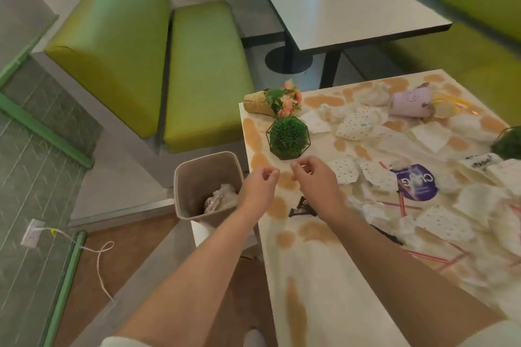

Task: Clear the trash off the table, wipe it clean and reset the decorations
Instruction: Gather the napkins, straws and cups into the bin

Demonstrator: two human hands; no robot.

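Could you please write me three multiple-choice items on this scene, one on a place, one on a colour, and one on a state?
1. Where does the trash bin stand?
A. on the table
B. on the floor beside the table's left edge
C. on the bench

2. What colour is the tipped cup?
A. lilac
B. red
C. black

3. What do the hands hold?
A. a napkin each
B. a straw
C. nothing

Answers: 1 B, the bin sits below the table edge. 2 A, its side is pale purple. 3 C, the left hand and right hand hover with loosely curled, empty fingers.
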